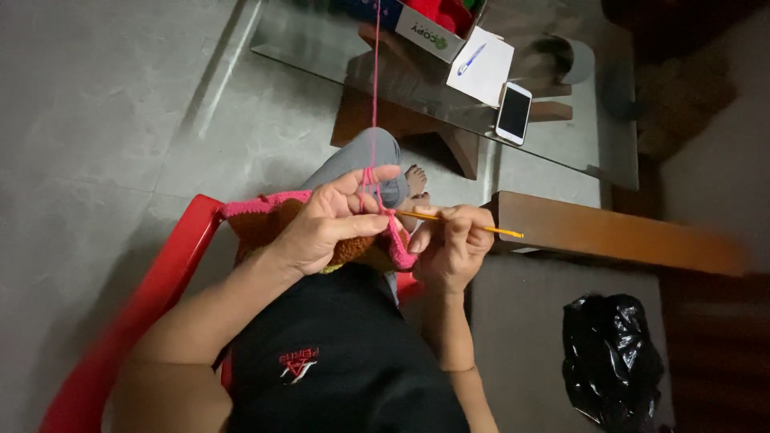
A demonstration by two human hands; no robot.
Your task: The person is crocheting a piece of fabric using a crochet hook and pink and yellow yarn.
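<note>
I see right hand [451, 244] clamped on crochet hook [457, 222] | hook's long axis level, tip leftward at pink work [269, 210] | left hand [329, 224] pinching it, pink yarn [374, 96] over its fingers, nearer.

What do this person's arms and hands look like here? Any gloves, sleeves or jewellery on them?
Both arms are bare from above the elbow down: no sleeves reach the forearms. The left hand and right hand wear no gloves, and no rings, watch or bracelets show. The fingernails look short and unpainted, though the picture is too dim to be sure. The dark top has a small red mark.
</note>
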